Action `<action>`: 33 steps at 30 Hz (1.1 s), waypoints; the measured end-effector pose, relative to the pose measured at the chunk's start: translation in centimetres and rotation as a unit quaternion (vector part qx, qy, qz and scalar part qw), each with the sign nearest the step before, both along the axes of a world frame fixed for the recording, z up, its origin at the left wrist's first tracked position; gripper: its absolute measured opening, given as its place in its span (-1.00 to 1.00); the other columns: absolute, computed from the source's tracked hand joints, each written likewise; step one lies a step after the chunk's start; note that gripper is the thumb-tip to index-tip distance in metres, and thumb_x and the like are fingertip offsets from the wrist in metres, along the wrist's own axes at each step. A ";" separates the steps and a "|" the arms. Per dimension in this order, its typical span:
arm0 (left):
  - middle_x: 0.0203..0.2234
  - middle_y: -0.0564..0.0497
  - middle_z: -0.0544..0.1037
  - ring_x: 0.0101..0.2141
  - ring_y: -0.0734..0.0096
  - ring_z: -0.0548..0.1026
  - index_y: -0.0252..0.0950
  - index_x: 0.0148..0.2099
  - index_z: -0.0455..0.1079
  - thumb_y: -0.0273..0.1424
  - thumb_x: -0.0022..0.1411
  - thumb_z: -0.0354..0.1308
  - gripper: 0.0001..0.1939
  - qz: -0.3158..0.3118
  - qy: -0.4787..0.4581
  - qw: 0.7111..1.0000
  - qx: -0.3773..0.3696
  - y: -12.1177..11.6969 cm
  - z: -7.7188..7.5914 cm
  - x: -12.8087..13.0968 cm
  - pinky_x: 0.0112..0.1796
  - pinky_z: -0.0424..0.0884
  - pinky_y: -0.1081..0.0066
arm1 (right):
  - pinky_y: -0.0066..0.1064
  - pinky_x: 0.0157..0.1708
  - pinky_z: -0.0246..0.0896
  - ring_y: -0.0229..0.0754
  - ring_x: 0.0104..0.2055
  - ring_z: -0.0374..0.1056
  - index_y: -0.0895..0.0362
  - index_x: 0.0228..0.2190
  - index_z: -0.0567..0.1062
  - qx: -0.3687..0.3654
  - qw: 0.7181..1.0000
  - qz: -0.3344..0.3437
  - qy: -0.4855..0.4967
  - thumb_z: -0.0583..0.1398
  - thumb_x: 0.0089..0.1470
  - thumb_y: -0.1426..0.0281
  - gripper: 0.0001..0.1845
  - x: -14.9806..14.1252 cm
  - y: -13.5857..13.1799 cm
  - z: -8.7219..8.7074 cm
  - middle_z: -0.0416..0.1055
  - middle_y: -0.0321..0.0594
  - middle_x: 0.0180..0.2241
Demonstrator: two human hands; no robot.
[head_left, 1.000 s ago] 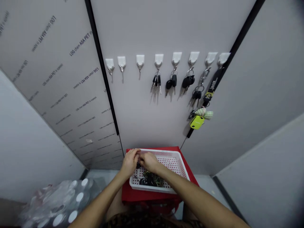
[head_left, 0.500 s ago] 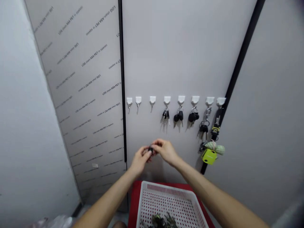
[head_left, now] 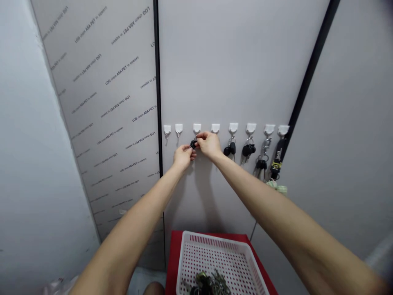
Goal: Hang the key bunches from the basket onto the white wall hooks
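Note:
A small bunch of black-headed keys (head_left: 193,144) is between my two hands, just under the third white hook from the left (head_left: 197,128). My left hand (head_left: 183,157) pinches the keys from below. With thumb and forefinger, my right hand (head_left: 208,144) grips the top of the bunch close to the hook; whether the ring is over the hook is hidden by the fingers. To the right, black-headed keys (head_left: 230,148) hang from another hook, and a further bunch (head_left: 248,150) hangs beside them. My right hand covers the keys on the fourth hook (head_left: 215,128).
A white perforated basket (head_left: 215,237) with a heap of metal keys (head_left: 211,283) stands on a red surface (head_left: 174,250) below. Two bare hooks (head_left: 179,129) are at the left. A black lanyard (head_left: 278,157) hangs at the far right, partly behind my arm.
Both hands have risen with the keys from above the basket to the third hook. My right forearm now covers the yellow-green tag at the right.

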State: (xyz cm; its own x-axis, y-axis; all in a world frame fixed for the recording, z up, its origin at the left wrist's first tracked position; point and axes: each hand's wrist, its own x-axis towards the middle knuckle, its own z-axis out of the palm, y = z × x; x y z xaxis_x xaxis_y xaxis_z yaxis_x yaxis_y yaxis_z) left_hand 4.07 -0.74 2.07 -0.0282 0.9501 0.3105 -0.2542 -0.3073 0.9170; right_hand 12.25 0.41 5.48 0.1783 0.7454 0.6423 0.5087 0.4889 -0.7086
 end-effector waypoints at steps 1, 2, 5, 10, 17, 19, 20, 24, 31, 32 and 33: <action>-0.69 0.15 0.28 -0.70 0.72 0.26 -0.41 -0.30 0.15 -0.58 -0.01 -0.12 -0.84 -0.008 0.005 1.000 -0.007 -0.1 -0.4 -0.1 -0.61 0.19 0.64 | -0.46 -0.48 0.18 -0.35 -0.56 0.26 0.27 -0.44 0.33 0.006 1.000 -0.006 -0.019 -0.03 -0.22 0.57 -0.77 0.0 -0.2 -0.2 0.32 -0.22 -0.56; -0.68 0.14 0.29 -0.69 0.71 0.27 -0.41 -0.28 0.14 -0.59 -0.01 -0.12 -0.83 -0.016 0.013 1.000 -0.014 -0.4 -0.9 -0.2 -0.60 0.20 0.63 | -0.44 -0.43 0.16 -0.34 -0.52 0.27 0.27 -0.40 0.33 0.020 0.999 -0.013 -0.039 -0.03 -0.23 0.57 -0.75 0.1 -0.6 -0.6 0.33 -0.21 -0.52; -0.63 0.11 0.32 -0.64 0.68 0.30 -0.41 -0.25 0.14 -0.59 -0.03 -0.12 -0.79 -0.042 0.055 0.997 -0.033 -1.4 -3.8 -0.5 -0.56 0.22 0.60 | -0.43 -0.33 0.11 -0.34 -0.44 0.24 0.24 -0.32 0.31 0.078 0.991 -0.032 -0.104 0.00 -0.24 0.54 -0.68 0.6 -2.8 -2.5 0.30 -0.19 -0.36; -0.59 0.07 0.36 -0.58 0.60 0.31 -0.38 -0.36 0.24 -0.57 -0.10 -0.07 -0.82 -0.139 0.269 0.953 0.003 -5.2 -12.7 -1.2 -0.50 0.22 0.54 | -0.50 -0.41 0.08 -0.36 -0.47 0.19 0.21 -0.34 0.33 -0.042 0.964 0.074 -0.250 0.01 -0.23 0.52 -0.70 2.9 -8.0 -11.1 0.29 -0.23 -0.41; -0.45 -0.04 0.42 -0.40 0.28 0.35 -0.30 -0.36 0.29 -0.40 -0.23 0.08 -0.75 -0.246 0.654 0.708 0.105 -11.2 -21.9 -1.6 -0.41 0.23 0.40 | -0.47 -0.46 0.03 -0.22 -0.40 0.18 0.17 -0.40 0.36 -0.320 0.809 0.212 -0.446 0.17 -0.41 0.35 -0.63 6.7 -14.2 -24.3 0.29 -0.19 -0.42; -0.40 -0.07 0.41 -0.37 0.25 0.35 -0.30 -0.33 0.27 -0.40 -0.21 0.05 -0.73 -0.217 0.690 0.682 0.107 -11.4 -22.7 -1.1 -0.40 0.23 0.38 | -0.49 -0.47 0.01 -0.24 -0.42 0.17 0.17 -0.42 0.36 -0.326 0.811 0.197 -0.444 0.16 -0.39 0.34 -0.67 6.9 -14.6 -25.5 0.27 -0.19 -0.43; -0.40 -0.07 0.41 -0.37 0.26 0.35 -0.30 -0.33 0.26 -0.42 -0.19 0.03 -0.74 -0.204 0.696 0.681 0.100 -11.2 -22.9 -0.8 -0.40 0.23 0.39 | -0.50 -0.47 0.00 -0.25 -0.43 0.17 0.18 -0.45 0.36 -0.320 0.819 0.191 -0.437 0.14 -0.36 0.34 -0.71 6.9 -14.6 -25.8 0.27 -0.19 -0.44; -0.46 -0.03 0.42 -0.40 0.38 0.35 -0.31 -0.36 0.27 -0.48 -0.10 -0.07 -0.82 -0.150 0.653 0.739 0.079 -9.4 -22.7 -0.1 -0.40 0.22 0.46 | -0.53 -0.48 -0.04 -0.31 -0.47 0.13 0.21 -0.58 0.34 -0.290 0.860 0.122 -0.401 0.04 -0.21 0.42 -0.88 7.3 -13.3 -25.8 0.26 -0.21 -0.53; -0.63 0.03 0.39 -0.54 0.50 0.34 -0.36 -0.45 0.28 -0.48 -0.05 -0.13 -0.83 -0.105 0.525 0.844 -0.019 -7.0 -20.7 -1.0 -0.45 0.23 0.49 | -0.55 -0.59 -0.08 -0.38 -0.61 0.05 0.19 -0.64 0.27 -0.286 0.918 0.073 -0.264 -0.02 -0.16 0.44 -0.86 8.5 -11.7 -25.3 0.20 -0.33 -0.67; -0.59 0.02 0.40 -0.51 0.50 0.34 -0.36 -0.42 0.28 -0.48 -0.06 -0.11 -0.84 -0.114 0.501 0.858 -0.022 -7.0 -20.7 -1.1 -0.42 0.24 0.49 | -0.56 -0.59 -0.08 -0.38 -0.62 0.06 0.19 -0.64 0.27 -0.285 0.927 0.083 -0.231 -0.02 -0.16 0.42 -0.86 8.4 -11.6 -25.1 0.19 -0.34 -0.68; -0.53 0.00 0.41 -0.46 0.49 0.35 -0.37 -0.38 0.27 -0.48 -0.08 -0.08 -0.83 -0.130 0.472 0.872 -0.020 -7.1 -20.8 -1.1 -0.39 0.24 0.48 | -0.56 -0.60 -0.06 -0.39 -0.62 0.07 0.19 -0.64 0.27 -0.287 0.933 0.094 -0.197 -0.02 -0.16 0.41 -0.85 8.2 -11.5 -24.7 0.19 -0.35 -0.69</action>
